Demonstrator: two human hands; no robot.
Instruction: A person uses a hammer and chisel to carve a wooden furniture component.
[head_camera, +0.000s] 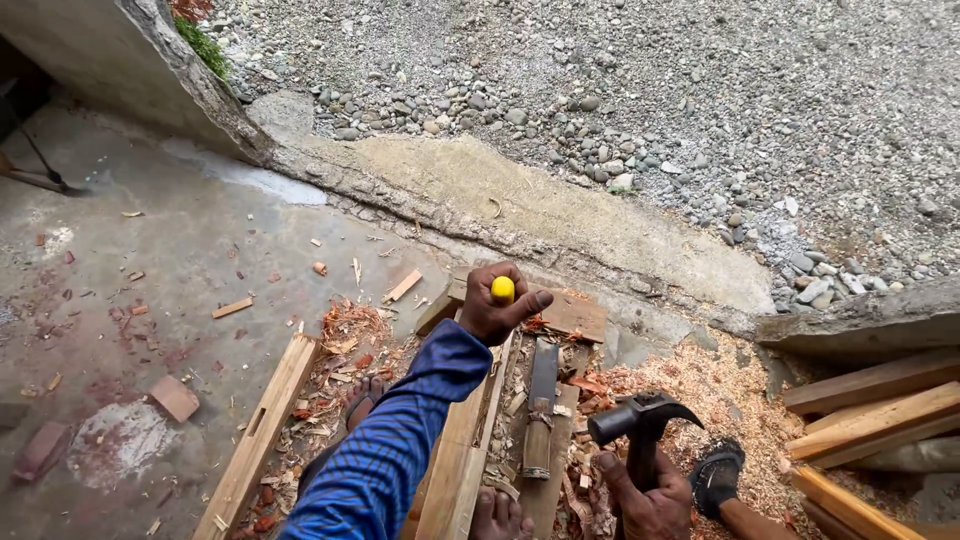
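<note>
Left hand (497, 310) clenched round yellow-capped chisel handle (502, 290), held upright over pale wooden plank (462, 450). Right hand (648, 495) gripping black steel claw hammer (640, 420), low, near sawdust pile (720, 385) on concrete floor (190, 240).

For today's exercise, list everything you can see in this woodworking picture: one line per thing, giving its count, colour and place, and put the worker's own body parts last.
Chisel handle: one, yellow tip, in the left fist.
Claw hammer: one, black, held low right.
Plank being worked: one, pale wood, under the left arm.
Slotted plank: one, pale, left of it on the concrete.
Stacked planks: several, tan, right edge.
Wood shavings: a heap, light tan, centre right.
Brick pieces: a few, reddish, on the left floor.
Gravel: many stones, grey, top.
Left hand: one, blue sleeve, raised at centre.
Right hand: one, bottom centre.
Feet: bare toes, bottom edge.
</note>
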